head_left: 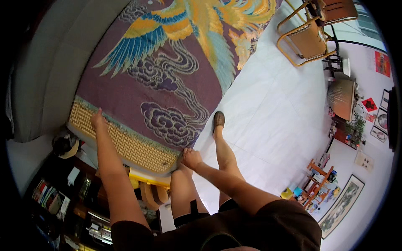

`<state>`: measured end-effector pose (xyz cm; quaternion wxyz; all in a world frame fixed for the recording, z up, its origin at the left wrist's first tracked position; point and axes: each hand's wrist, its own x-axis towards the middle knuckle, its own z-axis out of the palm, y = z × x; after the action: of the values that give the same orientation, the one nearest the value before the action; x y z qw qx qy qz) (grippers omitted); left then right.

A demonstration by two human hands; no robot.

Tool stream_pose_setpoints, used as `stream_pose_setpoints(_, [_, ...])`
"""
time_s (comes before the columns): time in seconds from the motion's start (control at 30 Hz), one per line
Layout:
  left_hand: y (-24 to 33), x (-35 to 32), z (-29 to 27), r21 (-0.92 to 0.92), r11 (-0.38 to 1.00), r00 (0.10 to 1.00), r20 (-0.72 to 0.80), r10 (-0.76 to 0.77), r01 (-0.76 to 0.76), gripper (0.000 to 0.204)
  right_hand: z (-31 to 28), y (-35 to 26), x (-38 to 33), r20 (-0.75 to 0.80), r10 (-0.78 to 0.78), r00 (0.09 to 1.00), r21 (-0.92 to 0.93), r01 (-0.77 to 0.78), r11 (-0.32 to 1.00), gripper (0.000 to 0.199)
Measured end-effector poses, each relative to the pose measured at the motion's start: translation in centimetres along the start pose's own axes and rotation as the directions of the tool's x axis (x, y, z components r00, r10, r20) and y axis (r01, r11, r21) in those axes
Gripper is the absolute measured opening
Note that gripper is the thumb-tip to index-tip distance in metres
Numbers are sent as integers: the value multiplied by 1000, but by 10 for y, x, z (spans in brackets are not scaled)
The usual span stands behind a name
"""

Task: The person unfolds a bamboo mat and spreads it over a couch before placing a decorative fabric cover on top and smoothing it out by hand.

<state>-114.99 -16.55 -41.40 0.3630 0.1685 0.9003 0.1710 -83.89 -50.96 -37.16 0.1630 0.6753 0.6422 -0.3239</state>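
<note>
A purple sofa cover with a woven gold and blue bird and cloud patterns lies spread over the long seat. Its fringed near edge crosses a tan woven mat, which shows at the seat's near end. My left hand is closed at this edge on the left, close to the sofa back. At the near right corner, my right hand is closed on the same cover's edge. The fingertips of both hands are partly hidden.
The grey sofa back runs along the left. Behind the near end stand a dark shelf with books and a yellow item. My right foot in a brown shoe is on the pale tiled floor. Folding chairs stand far right.
</note>
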Motion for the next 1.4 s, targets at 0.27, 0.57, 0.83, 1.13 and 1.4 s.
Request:
stream_pose_setpoints(0.27, [17, 16, -19, -196, 978, 990, 132, -41, 67, 34, -8, -10, 14, -52, -106, 993, -76, 102, 992, 13])
stream_pose_setpoints(0.57, [34, 75, -53, -261, 965, 999, 30, -9, 17, 52, -5, -44, 3, -53, 81, 995, 45, -79, 996, 14])
stream_pose_setpoints(0.83, [62, 72, -28, -460, 874, 979, 189, -78, 158, 52, 12, -19, 8, -117, 58, 991, -71, -67, 995, 7])
stream_pose_setpoints(1.13, [91, 103, -22, -293, 956, 998, 66, -8, 27, 55, 3, 6, 12, 84, -151, 985, -107, 159, 981, 14])
stream_pose_setpoints(1.4, [87, 110, -35, -374, 925, 995, -41, -94, 72, 53, -8, -3, 14, 198, -197, 960, -67, 214, 975, 17])
